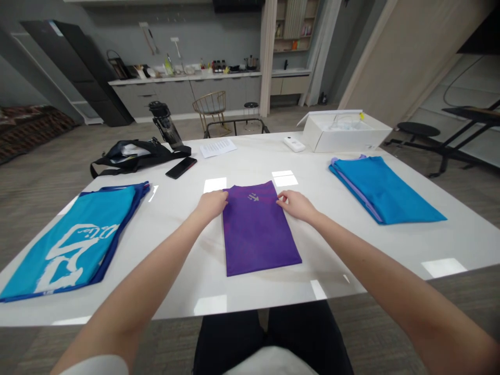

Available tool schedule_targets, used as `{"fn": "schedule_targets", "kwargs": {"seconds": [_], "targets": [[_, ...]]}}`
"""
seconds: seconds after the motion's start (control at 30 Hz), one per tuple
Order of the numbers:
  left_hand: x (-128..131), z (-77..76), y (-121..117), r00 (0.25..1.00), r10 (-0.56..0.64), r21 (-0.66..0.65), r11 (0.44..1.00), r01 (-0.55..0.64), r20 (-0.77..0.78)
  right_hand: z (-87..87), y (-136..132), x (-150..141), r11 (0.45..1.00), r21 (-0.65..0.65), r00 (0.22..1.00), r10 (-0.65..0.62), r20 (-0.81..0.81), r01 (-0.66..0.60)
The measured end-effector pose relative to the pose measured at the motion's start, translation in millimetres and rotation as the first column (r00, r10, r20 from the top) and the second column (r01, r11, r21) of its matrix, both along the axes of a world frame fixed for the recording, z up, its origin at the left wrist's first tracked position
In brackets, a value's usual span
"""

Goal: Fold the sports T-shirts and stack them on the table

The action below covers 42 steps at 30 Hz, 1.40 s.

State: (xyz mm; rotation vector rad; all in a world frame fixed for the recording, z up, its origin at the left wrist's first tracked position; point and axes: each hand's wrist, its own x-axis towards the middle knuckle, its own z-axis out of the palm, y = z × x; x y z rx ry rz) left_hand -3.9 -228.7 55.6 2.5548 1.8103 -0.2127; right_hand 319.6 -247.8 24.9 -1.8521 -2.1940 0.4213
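Note:
A purple folded shirt (261,234) lies flat on the white table in front of me, a small grey print near its far edge. At its upper left edge, my left hand (213,204) is closed, fingertips pinching the fabric. Thumb and fingers of my right hand (299,205) pinch the opposite edge, near the upper right corner. To the left rests a pile of folded garments, a turquoise one with white lettering (88,234) over dark blue. On the right, a folded blue garment (385,190) lies on top of a lilac one (361,195).
The white table (175,291) also bears a black phone (182,167), a black bag (135,156), a dark bottle (166,125), a printed sheet (219,148), a small white device (294,144) and an open white box (347,133). A chair (236,125) stands behind the far edge.

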Motion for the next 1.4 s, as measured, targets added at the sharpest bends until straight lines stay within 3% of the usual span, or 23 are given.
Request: {"fn": "schedule_targets", "kwargs": {"seconds": [0.13, 0.27, 0.5, 0.67, 0.8, 0.93, 1.13, 1.4], "targets": [[4.8, 2.9, 40.5, 0.992, 0.113, -0.036, 0.993, -0.115, -0.057, -5.1, 59.6, -10.5, 0.978, -0.069, 0.980, -0.198, 0.006, 0.198], [-0.9, -7.8, 71.2, 0.980, 0.198, -0.146, 0.969, -0.198, -0.011, -13.7, 93.6, -10.0, 0.961, -0.149, 0.971, -0.237, -0.020, 0.231], [-7.3, -22.9, 101.6, 0.984, 0.171, -0.321, 0.936, -0.147, 0.048, -14.4, 119.1, -13.5, 0.947, -0.297, 0.985, -0.150, -0.086, 0.118], [-1.4, -19.6, 98.9, 0.981, 0.170, -0.320, 0.938, -0.132, 0.093, -11.5, 118.7, -21.4, 0.963, -0.247, 0.992, -0.122, -0.044, 0.107], [2.6, -14.5, 85.1, 0.972, 0.193, -0.192, 0.967, -0.166, 0.133, -2.8, 105.0, -25.2, 0.988, -0.134, 0.997, -0.073, 0.019, 0.075], [10.7, 3.2, 62.1, 0.958, 0.166, -0.074, 0.986, -0.153, 0.235, 20.9, 78.7, -24.5, 0.999, -0.042, 0.997, -0.032, 0.068, 0.035], [36.2, 51.8, 21.9, 0.959, 0.124, 0.023, 0.991, -0.135, 0.255, 71.4, 17.2, -12.8, 0.991, 0.054, 0.980, -0.133, 0.148, 0.126], [76.3, 116.9, -31.7, 0.960, 0.001, 0.278, 0.957, -0.082, 0.279, 134.6, -73.0, 28.5, 0.947, 0.270, 0.967, -0.217, 0.132, 0.176]]}}
